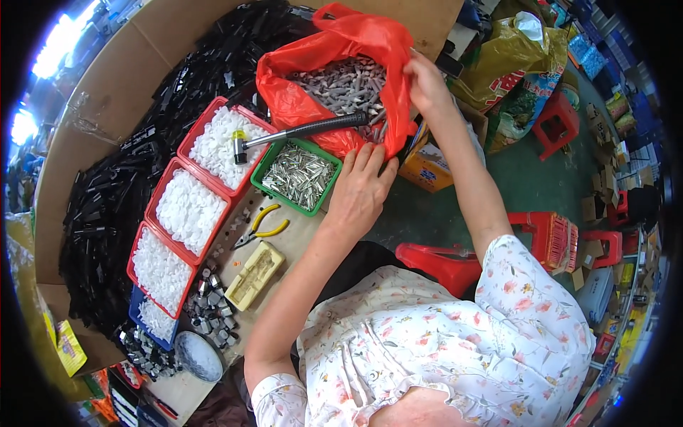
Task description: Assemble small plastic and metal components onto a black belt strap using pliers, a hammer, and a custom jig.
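Observation:
A red plastic bag [284, 92], its mouth wide, holds many small grey pointed pieces [341, 82]. My right hand [427, 84] grips the bag's right rim, its fingertips partly hidden by the plastic. At the near edge, my left hand [361, 188] has its fingers closed on the red plastic. A hammer [306, 130] with a black grip and yellow-tipped head lies across the bag's near side and a red tray [192, 142] of white plastic pieces. Beside my left hand stands a green tray [316, 208] of shiny metal pins.
Yellow-handled pliers [262, 226] and a cream block [256, 276] lie on the table. More white pieces fill red trays [231, 210] and a blue tray [162, 345]. Black parts [107, 235] pile along the cardboard wall [142, 57]. Red stools [441, 267] stand at right.

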A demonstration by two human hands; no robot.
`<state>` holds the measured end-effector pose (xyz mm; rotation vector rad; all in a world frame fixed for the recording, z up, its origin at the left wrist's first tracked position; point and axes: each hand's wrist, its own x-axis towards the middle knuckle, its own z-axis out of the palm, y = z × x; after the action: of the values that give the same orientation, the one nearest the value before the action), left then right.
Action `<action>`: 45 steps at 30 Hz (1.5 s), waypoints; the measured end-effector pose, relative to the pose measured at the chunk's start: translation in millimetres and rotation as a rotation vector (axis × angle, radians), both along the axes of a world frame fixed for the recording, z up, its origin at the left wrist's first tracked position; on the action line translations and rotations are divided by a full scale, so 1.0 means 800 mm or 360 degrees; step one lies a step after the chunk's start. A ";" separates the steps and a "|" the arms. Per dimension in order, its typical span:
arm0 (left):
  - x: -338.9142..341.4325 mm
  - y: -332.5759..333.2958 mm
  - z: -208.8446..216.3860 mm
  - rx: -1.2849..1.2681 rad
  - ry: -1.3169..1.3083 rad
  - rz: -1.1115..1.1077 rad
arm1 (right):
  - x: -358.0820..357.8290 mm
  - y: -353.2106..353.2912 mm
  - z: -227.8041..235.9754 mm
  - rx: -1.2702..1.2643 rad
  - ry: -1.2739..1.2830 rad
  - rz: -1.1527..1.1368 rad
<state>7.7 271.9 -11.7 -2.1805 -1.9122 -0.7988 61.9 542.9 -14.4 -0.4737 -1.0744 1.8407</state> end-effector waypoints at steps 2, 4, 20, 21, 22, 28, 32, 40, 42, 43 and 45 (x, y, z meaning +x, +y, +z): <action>-0.004 0.001 0.003 0.0012 -0.0024 0.0022 | -0.031 0.018 0.033 -0.0152 0.0054 0.0117; -0.008 0.001 0.006 0.0034 -0.0158 0.0098 | -0.044 0.021 0.067 -0.0303 0.0107 0.0241; -0.014 0.008 -0.009 -0.0005 -0.0092 0.0057 | 0.059 -0.012 0.034 0.0946 -0.0806 -0.0876; -0.014 0.009 -0.011 -0.0043 -0.0035 0.0053 | 0.061 -0.030 0.048 0.0946 -0.0807 -0.0868; -0.013 0.010 -0.012 -0.0085 0.0019 0.0047 | 0.061 -0.051 0.067 0.1635 -0.1074 -0.1050; -0.005 0.013 -0.012 -0.0134 0.0134 0.0078 | 0.014 -0.045 0.049 0.2490 -0.2138 -0.0972; -0.006 0.014 -0.011 -0.0150 0.0125 0.0087 | -0.001 0.048 -0.014 0.2155 -0.2315 -0.0361; -0.013 0.011 -0.019 -0.0172 0.0062 0.0085 | -0.046 0.054 0.002 -0.0013 -0.0244 0.0536; -0.013 0.013 -0.017 -0.0209 0.0088 0.0065 | -0.050 0.060 -0.007 0.0117 -0.0387 0.0347; -0.013 0.013 -0.017 -0.0244 0.0114 0.0049 | -0.053 0.064 -0.013 0.0247 -0.0529 0.0161; -0.010 0.016 -0.015 -0.0237 0.0077 0.0033 | -0.042 0.096 -0.034 0.0771 -0.0973 0.0003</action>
<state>-0.6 284.8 -24.1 -2.2369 -2.0270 -0.6126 27.9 619.4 -41.3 -0.7589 -1.8680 1.3834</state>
